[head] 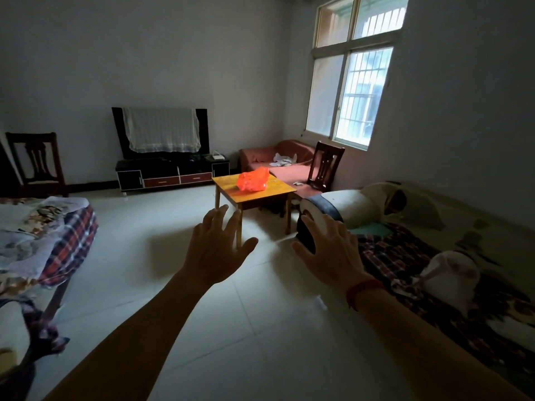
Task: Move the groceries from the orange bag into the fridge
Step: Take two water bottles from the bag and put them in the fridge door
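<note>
The orange bag (252,179) lies slumped on the top of a small wooden table (278,189) across the room. Its long axis runs roughly left to right over the table, and its bunched peak points up and toward the far right. The plastic is shiny and crumpled, and what it holds cannot be made out from here. Both arms reach forward in the air over the tiled floor (260,328), well short of the table. The grip of the left hand (215,244) is spread, fingers apart, on nothing. The grip of the right hand (328,250) is spread the same way, with a red string (365,287) around its wrist. The left fingers cover part of the table's near leg. Behind the table stand a reddish sofa (289,169) and a dark chair (325,164) under a barred window (353,91). The room is dim, and the bedding at both edges is cut off.
</note>
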### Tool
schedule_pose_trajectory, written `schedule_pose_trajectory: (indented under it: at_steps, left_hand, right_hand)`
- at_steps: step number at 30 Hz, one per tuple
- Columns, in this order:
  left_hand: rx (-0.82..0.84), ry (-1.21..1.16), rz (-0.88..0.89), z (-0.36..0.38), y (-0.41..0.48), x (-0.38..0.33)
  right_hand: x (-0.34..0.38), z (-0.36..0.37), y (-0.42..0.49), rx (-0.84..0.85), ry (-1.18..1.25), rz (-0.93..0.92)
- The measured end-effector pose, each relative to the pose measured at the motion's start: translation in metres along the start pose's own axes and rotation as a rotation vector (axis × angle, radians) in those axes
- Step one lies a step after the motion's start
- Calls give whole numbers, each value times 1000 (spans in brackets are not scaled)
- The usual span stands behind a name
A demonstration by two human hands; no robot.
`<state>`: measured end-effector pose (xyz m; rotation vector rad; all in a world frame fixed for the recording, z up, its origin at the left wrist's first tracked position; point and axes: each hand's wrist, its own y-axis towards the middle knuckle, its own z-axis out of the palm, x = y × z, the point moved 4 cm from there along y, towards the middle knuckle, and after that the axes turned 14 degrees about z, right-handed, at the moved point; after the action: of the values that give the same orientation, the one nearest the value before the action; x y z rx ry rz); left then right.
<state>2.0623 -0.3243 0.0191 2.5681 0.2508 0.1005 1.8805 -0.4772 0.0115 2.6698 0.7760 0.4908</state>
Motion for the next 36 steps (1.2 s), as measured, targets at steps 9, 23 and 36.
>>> schedule_pose_trajectory:
  at_steps: [9,23,36]
  left_hand:
    - [2,6,12,89,112,68]
    - [33,72,-36,252,336,153]
    - [109,56,-86,404,497,257]
  right_hand:
    - [3,78,138,47,-5,33]
    - [-31,199,409,135,20,15]
    - [-18,320,614,211,-22,-12]
